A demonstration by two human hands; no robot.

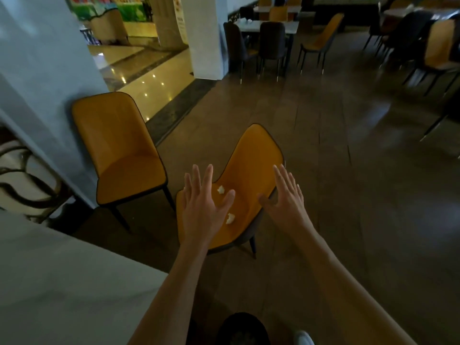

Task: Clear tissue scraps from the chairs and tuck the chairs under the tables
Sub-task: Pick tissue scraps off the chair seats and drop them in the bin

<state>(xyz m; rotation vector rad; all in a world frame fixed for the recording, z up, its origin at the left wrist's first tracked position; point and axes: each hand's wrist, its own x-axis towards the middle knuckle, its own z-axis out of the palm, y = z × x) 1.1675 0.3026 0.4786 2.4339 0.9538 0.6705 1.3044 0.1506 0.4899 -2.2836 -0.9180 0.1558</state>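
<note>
Our left hand [201,210] and right hand [286,195] hover spread wide and empty over the yellow chair [251,170], where two tissue scraps [230,218] lie on its seat. We should pinch each scrap cleanly before pushing the chair toward the worktop [62,270].

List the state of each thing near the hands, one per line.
Left hand: open, empty, over the seat.
Right hand: open, empty, at the seat's right edge.
Near chair: pulled out, two scraps on its seat.
Upper scrap: loose on seat.
Lower scrap: loose on seat.
Far chair: against the wall, seat bare.
</note>
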